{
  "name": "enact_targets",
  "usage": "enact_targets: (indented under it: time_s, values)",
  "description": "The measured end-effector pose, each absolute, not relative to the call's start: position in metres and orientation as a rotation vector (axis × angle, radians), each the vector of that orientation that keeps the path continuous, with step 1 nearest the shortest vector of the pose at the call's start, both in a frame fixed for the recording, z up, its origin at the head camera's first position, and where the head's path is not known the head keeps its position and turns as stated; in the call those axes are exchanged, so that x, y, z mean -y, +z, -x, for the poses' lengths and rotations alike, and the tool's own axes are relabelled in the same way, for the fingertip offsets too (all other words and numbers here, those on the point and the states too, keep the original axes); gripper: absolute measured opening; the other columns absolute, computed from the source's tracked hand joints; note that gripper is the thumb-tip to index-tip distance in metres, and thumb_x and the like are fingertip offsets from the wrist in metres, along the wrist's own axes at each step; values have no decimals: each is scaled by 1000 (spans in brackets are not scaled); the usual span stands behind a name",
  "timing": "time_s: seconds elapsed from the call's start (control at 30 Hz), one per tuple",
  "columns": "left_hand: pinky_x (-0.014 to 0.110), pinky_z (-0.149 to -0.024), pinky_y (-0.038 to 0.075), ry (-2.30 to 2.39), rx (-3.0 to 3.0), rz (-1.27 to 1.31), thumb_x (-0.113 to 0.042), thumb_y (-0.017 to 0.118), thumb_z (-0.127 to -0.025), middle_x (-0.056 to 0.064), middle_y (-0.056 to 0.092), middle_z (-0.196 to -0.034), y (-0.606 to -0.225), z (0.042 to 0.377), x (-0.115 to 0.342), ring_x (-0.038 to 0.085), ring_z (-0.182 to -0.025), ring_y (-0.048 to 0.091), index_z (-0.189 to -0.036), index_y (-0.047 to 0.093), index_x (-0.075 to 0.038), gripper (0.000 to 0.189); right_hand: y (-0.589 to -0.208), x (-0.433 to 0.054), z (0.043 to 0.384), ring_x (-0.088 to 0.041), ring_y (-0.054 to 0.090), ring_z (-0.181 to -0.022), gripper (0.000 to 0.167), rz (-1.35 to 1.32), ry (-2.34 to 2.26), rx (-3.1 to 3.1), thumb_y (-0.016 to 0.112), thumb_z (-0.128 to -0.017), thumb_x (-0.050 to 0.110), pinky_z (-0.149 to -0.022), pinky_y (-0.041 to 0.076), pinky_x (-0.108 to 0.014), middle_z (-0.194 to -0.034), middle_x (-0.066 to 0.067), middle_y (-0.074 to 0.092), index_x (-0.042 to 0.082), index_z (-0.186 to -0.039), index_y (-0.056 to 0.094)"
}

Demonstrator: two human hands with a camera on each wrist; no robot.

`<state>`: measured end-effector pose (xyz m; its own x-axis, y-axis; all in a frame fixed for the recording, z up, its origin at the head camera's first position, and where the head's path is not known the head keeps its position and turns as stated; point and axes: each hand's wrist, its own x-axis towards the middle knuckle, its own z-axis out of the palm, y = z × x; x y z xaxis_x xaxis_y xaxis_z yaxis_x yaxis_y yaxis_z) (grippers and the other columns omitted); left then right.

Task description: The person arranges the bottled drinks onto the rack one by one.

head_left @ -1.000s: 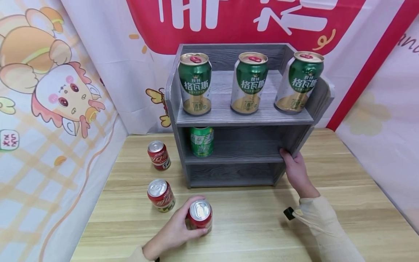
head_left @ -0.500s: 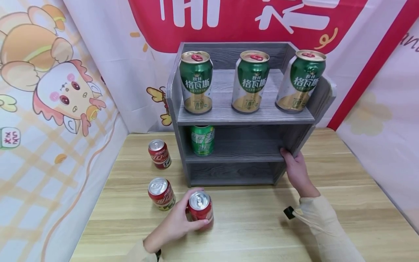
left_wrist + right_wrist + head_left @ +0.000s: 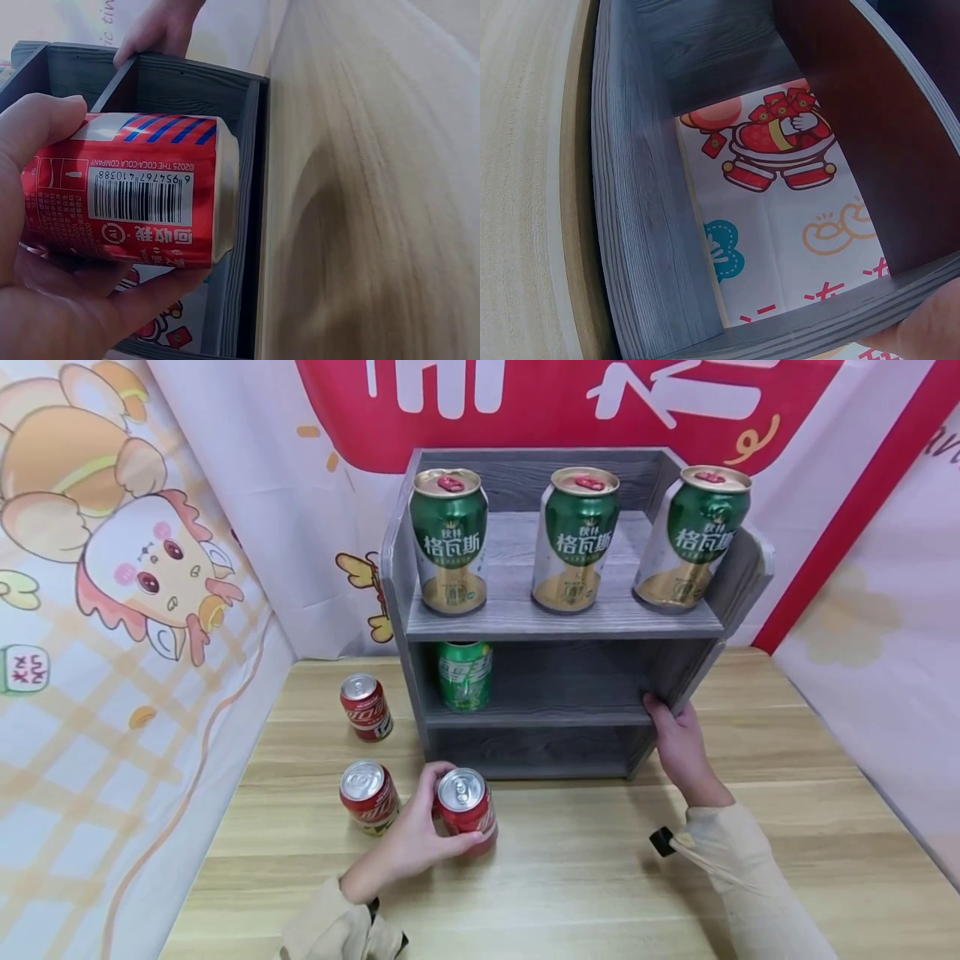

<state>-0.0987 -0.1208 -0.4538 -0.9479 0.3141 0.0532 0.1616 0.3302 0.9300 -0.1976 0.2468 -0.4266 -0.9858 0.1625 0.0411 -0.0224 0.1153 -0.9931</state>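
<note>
My left hand (image 3: 414, 837) holds a red Coca-Cola can (image 3: 472, 820) round its side, in front of the grey shelf's lower left. In the left wrist view the can's barcode (image 3: 139, 196) faces the camera, and its base appears raised off the tabletop. My right hand (image 3: 681, 750) grips the right side panel of the grey wooden shelf (image 3: 562, 628), thumb at the front edge near the middle board. In the right wrist view only part of that hand (image 3: 934, 330) shows at the shelf's edge. Two more red cans, one nearer (image 3: 371, 802) and one farther (image 3: 366, 710), stand left of the shelf.
Three green, white and gold cans stand on the top board: left (image 3: 450, 547), middle (image 3: 576, 547) and right (image 3: 692, 543). A bright green can (image 3: 465, 677) is at the left of the middle level. Printed cloth (image 3: 322, 568) hangs behind and beside the wooden table (image 3: 570, 877).
My left hand has moved the red can forward, toward the shelf's lowest level. My right hand keeps its grip on the side panel. The view has tilted slightly.
</note>
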Motion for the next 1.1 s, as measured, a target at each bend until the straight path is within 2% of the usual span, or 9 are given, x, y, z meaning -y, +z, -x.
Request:
enact_targets:
  time_s: [0.3, 0.63, 1.1]
  values:
    - [28, -104, 45, 1738, -2445, -559, -17, 85, -75, 6, 60, -128, -455, 109, 121, 19, -116, 59, -138, 36, -17, 79, -426, -246, 200, 1, 50, -108, 37, 143, 1994, 2195, 51, -101, 30, -94, 36, -7, -108, 18, 58, 13, -133, 45]
    - [26, -101, 46, 1793, -2436, -619, -11, 83, -74, 7, 60, -126, -458, 114, 115, 17, -112, 60, -139, 37, -16, 80, -427, -244, 200, -1, 51, -108, 29, 121, 2058, 2098, 54, -100, 27, -96, 37, -9, -110, 14, 58, 16, -127, 48]
    - [26, -99, 48, 1824, -2382, -684, -10, 82, -73, 4, 62, -122, -459, 125, 96, 15, -109, 61, -136, 44, -18, 74, -428, -244, 199, 1, 54, -103, 19, 123, 2069, 2073, 54, -100, 26, -95, 38, -9, -103, 18, 62, 20, -118, 52]
